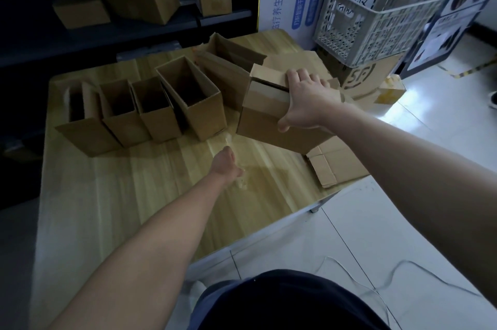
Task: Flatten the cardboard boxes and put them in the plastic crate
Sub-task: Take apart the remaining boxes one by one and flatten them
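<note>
While the right hand [304,99] grips the box [269,120] at the far right of the tabletop [161,195], thumb on the near face and fingers [295,75] hooked over the top flap, the left hand [227,165] hangs low over bare wood, apart from it. I cannot tell whether the left hand is curled or relaxed: the view runs along the wrist and hides the fingers.

Key relation: the box lies ahead and to the right of the left hand, near but not touching. It sits tipped, flap end up and away from me, lower edge down toward the tabletop. I read its long axis as running from that lower edge up to the flaps, so the free side face is turned toward the left hand.

Plastic crate [376,20]: beyond the far right corner of the tabletop, perched on a printed carton [371,79], well past the box. The right hand is clearly the nearer one to it.

Elsewhere: a row of open boxes [150,106] stands to the left, and flattened cardboard [330,165] lies at the right edge.

Judgement: collapsing this box needs the left hand to come across to that free face, and the drop into the crate falls to the right.
</note>
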### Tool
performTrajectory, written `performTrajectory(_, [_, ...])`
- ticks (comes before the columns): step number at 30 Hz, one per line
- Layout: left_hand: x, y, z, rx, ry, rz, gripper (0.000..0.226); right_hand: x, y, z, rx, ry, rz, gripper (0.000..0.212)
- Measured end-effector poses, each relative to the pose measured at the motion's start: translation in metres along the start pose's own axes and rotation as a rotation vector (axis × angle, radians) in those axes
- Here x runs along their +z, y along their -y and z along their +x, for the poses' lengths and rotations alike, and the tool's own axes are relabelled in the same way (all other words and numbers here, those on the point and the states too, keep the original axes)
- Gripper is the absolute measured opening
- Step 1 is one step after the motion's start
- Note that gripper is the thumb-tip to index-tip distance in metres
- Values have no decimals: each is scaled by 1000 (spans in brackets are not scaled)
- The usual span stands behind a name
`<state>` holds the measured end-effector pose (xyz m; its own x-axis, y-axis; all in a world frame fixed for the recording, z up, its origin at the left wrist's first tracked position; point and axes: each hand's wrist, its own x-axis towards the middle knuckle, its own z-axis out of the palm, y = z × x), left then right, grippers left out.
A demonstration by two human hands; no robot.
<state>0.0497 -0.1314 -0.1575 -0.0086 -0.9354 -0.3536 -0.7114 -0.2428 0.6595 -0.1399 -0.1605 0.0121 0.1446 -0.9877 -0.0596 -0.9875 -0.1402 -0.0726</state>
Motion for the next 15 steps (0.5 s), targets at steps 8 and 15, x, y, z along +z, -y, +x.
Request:
performTrajectory(8, [1, -1, 7, -30, 88, -222, 19, 3, 7, -8, 10, 10, -25, 112])
performTrajectory(15, [0, -1, 0, -91, 18, -292, 23, 8, 16, -16, -15, 20, -43, 111])
